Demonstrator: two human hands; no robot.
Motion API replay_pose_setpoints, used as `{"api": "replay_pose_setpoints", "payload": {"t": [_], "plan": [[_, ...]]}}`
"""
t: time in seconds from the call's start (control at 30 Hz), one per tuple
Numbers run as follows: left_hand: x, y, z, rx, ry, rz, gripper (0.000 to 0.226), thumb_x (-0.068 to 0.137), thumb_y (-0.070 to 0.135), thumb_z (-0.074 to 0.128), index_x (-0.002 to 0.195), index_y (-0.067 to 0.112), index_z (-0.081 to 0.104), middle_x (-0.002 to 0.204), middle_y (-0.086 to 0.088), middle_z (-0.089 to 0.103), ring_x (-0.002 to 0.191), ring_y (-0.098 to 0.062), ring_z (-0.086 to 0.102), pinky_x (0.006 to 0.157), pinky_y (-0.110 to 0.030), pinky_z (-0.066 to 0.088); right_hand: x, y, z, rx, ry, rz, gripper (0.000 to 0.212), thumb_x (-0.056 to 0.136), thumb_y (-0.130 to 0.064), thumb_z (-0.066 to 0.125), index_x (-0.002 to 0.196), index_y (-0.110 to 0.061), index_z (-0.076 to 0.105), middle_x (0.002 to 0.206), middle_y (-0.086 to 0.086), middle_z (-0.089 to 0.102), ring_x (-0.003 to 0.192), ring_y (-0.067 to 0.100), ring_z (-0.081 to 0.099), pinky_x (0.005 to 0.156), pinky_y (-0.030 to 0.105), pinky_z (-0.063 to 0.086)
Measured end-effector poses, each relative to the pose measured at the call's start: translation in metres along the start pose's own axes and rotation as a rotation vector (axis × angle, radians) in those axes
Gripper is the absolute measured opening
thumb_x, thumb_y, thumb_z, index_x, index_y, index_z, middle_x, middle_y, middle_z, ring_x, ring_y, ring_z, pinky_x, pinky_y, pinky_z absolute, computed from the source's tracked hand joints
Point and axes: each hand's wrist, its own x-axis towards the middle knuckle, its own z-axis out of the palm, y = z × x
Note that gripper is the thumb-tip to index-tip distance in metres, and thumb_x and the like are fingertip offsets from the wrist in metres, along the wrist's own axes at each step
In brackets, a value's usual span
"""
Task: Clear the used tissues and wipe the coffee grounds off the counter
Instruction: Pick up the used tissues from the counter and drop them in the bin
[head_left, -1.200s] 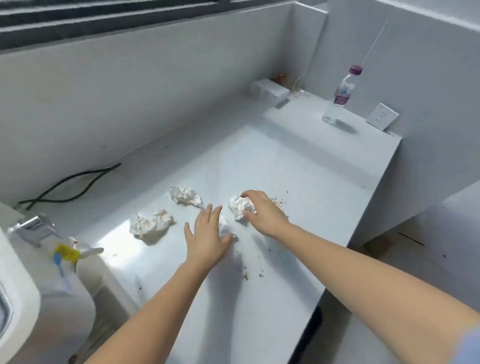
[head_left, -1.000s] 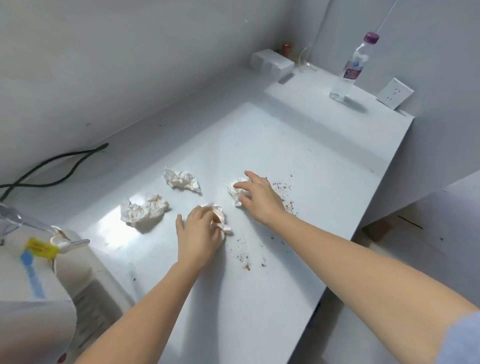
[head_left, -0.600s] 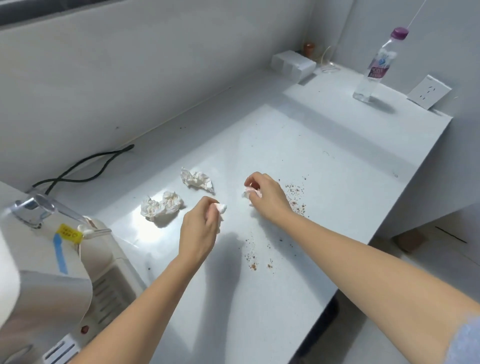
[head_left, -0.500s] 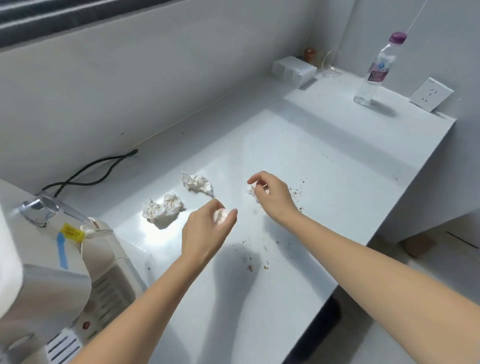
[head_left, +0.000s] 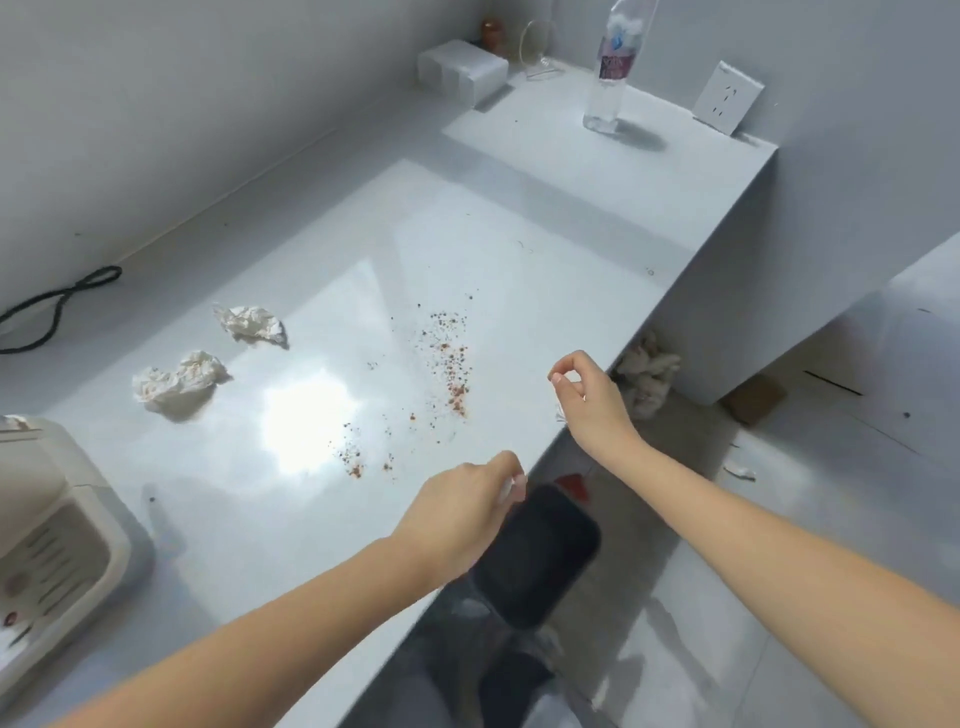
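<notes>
Head view shows the left hand (head_left: 460, 512) closed on a small tissue piece (head_left: 511, 486) at the counter (head_left: 519, 218) front edge, above a dark bin (head_left: 535, 556). The right hand (head_left: 587, 400) pinches another white scrap (head_left: 560, 413) beyond that edge. Two crumpled tissues (head_left: 179, 383) and scattered coffee grounds (head_left: 452, 364) lie on the counter.

Rear tissue (head_left: 252, 325): white, crumpled wad, lying loose on the worktop (head_left: 519, 218) toward the back wall.
Front tissue (head_left: 176, 383): larger crumpled white wad with faint brownish flecks, lying near the first, apart from it.
Coffee grounds (head_left: 449, 358): reddish-brown specks in a loose trail right of the tissues, thickest near the worktop's right edge; a smaller patch (head_left: 353, 460) nearer the front.
Worktop: white, glossy.
</notes>
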Motion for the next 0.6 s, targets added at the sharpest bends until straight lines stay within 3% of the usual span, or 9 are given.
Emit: {"api": "replay_pose_setpoints", "payload": {"t": [0.13, 0.3, 0.37, 0.43, 0.5, 0.57, 0.6], "plan": [[-0.002, 0.012, 0.043, -0.021, -0.152, -0.079, 0.033, 0.1, 0.035, 0.027, 0.079, 0.014, 0.042, 0.064, -0.002, 0.049, 0.063, -0.027, 0.048, 0.063, -0.036, 0.039, -0.024, 0.044, -0.002, -0.025, -0.001, 0.11, 0.012, 0.095, -0.023, 0.042, 0.087, -0.026, 0.05, 0.076, -0.002, 0.058, 0.065, 0.012, 0.051, 0.063, 0.035, 0.044], [0.003, 0.011, 0.107, -0.106, -0.295, -0.149, 0.035, 0.098, 0.033, 0.028, 0.066, 0.02, 0.032, 0.055, 0.004, 0.042, 0.054, -0.019, 0.04, 0.065, -0.042, 0.045, -0.057, 0.103, 0.017, -0.033, 0.031, 0.354, 0.016, 0.089, -0.031, 0.049, 0.075, -0.032, 0.056, 0.07, -0.008, 0.061, 0.076, 0.018, 0.06, 0.069, 0.037, 0.05], [0.009, 0.006, 0.128, -0.119, -0.333, -0.255, 0.037, 0.097, 0.037, 0.029, 0.064, 0.022, 0.032, 0.059, 0.005, 0.045, 0.059, -0.018, 0.046, 0.065, -0.038, 0.045, -0.073, 0.127, 0.029, -0.027, 0.057, 0.478, 0.018, 0.087, -0.035, 0.054, 0.07, -0.032, 0.058, 0.071, -0.01, 0.061, 0.078, 0.017, 0.06, 0.069, 0.035, 0.049], [0.015, -0.005, 0.146, -0.267, -0.306, -0.485, 0.036, 0.095, 0.047, 0.03, 0.069, 0.024, 0.039, 0.071, 0.005, 0.053, 0.077, -0.023, 0.057, 0.067, -0.035, 0.042, -0.087, 0.151, 0.041, 0.023, 0.088, 0.599, 0.02, 0.087, -0.033, 0.056, 0.067, -0.028, 0.06, 0.072, -0.01, 0.063, 0.078, 0.017, 0.06, 0.069, 0.033, 0.048], [0.02, -0.018, 0.165, -0.509, -0.282, -0.723, 0.039, 0.094, 0.054, 0.031, 0.09, 0.018, 0.048, 0.095, -0.005, 0.062, 0.095, -0.026, 0.059, 0.078, -0.037, 0.045, -0.098, 0.171, 0.052, 0.107, 0.135, 0.712, 0.021, 0.087, -0.026, 0.056, 0.068, -0.02, 0.064, 0.069, -0.01, 0.063, 0.076, 0.019, 0.06, 0.066, 0.031, 0.046], [0.021, -0.025, 0.182, -0.66, -0.332, -0.841, 0.052, 0.094, 0.056, 0.031, 0.11, 0.008, 0.045, 0.108, -0.017, 0.061, 0.095, -0.025, 0.06, 0.086, -0.034, 0.048, -0.106, 0.188, 0.061, 0.222, 0.207, 0.819, 0.025, 0.09, -0.023, 0.054, 0.074, -0.008, 0.066, 0.068, -0.004, 0.062, 0.075, 0.022, 0.058, 0.065, 0.03, 0.044], [0.021, -0.027, 0.189, -0.745, -0.337, -0.876, 0.055, 0.095, 0.056, 0.032, 0.108, 0.003, 0.041, 0.096, -0.018, 0.061, 0.084, -0.023, 0.061, 0.077, -0.026, 0.051, -0.108, 0.195, 0.065, 0.28, 0.245, 0.874, 0.03, 0.092, -0.024, 0.052, 0.078, -0.002, 0.066, 0.07, 0.002, 0.063, 0.075, 0.024, 0.058, 0.067, 0.032, 0.045]]}}
